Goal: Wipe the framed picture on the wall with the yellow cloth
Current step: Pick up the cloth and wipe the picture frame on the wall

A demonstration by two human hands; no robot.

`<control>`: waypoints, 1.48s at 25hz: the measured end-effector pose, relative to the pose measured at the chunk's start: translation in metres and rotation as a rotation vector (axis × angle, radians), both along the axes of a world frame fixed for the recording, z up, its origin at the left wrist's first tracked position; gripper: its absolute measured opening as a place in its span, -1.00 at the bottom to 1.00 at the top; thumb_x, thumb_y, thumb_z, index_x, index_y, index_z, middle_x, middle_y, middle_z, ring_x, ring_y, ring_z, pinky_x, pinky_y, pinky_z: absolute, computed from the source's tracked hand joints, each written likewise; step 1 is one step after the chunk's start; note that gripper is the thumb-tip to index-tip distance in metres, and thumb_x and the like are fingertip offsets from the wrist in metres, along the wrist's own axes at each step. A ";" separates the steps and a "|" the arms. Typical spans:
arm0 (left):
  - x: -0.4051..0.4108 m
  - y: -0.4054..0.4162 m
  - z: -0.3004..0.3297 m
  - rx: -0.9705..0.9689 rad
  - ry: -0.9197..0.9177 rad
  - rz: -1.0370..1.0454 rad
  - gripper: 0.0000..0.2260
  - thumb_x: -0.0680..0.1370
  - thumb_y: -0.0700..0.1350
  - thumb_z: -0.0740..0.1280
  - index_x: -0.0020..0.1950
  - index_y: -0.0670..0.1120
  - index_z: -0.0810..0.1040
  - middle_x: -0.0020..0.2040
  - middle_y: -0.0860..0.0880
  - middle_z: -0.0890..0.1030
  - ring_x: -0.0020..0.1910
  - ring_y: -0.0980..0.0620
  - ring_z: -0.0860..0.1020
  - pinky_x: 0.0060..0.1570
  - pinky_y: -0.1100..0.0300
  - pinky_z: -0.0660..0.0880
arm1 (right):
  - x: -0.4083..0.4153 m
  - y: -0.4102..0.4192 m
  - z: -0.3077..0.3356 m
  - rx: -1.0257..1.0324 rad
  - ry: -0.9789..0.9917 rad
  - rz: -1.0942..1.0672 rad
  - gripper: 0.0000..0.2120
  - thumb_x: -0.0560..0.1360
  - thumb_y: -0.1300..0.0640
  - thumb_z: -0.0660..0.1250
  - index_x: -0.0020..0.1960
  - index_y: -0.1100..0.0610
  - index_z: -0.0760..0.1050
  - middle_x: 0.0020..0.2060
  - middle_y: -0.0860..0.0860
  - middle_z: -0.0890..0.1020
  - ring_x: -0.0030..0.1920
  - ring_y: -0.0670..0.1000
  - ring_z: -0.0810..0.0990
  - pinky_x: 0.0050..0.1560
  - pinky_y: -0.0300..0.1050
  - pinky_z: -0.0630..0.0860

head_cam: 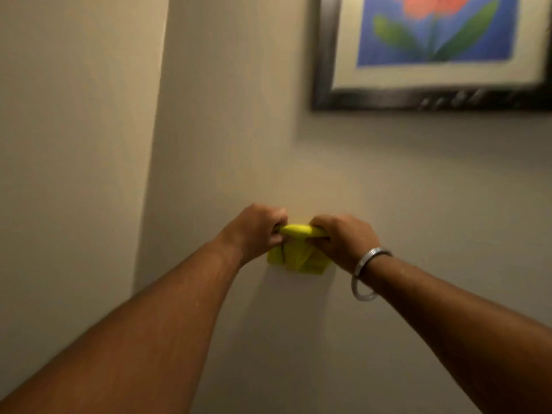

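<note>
A single head-worn wide-angle camera looks forward and slightly upward at a plain beige wall [388, 180], close to it. Both bare forearms reach in from the bottom edge; a dark-framed flower picture [328, 97] is cropped by the upper right corner.

**Plain walls in warm, dim light**

Two smooth, beige painted walls [388, 180] meet at a vertical corner edge [155, 144] left of centre. The left-hand wall face [74, 144] looks slightly paler. Light is soft and yellowish.
</note>
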State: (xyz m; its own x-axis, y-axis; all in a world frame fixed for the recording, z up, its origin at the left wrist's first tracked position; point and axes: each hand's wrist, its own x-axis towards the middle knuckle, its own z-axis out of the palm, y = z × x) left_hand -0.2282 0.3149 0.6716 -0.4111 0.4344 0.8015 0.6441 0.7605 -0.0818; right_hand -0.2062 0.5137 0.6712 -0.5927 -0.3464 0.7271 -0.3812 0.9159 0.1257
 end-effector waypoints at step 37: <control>-0.094 0.134 0.211 0.374 0.730 0.197 -0.38 0.48 0.16 -0.02 0.55 0.05 0.05 0.58 -0.17 0.10 0.55 -0.17 0.07 0.53 -0.13 -0.03 | 0.003 0.189 0.161 -0.335 0.848 -0.472 -0.54 0.46 0.01 0.12 0.35 -0.05 0.43 0.37 0.14 0.47 0.34 0.25 0.38 0.37 0.12 0.32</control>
State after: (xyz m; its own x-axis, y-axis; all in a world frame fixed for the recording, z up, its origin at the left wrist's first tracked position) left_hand -0.3223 0.4486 0.8824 0.2259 0.0617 0.9722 0.3799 0.9134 -0.1463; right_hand -0.2037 0.7025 0.8318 0.1383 0.0866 0.9866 0.1223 0.9870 -0.1038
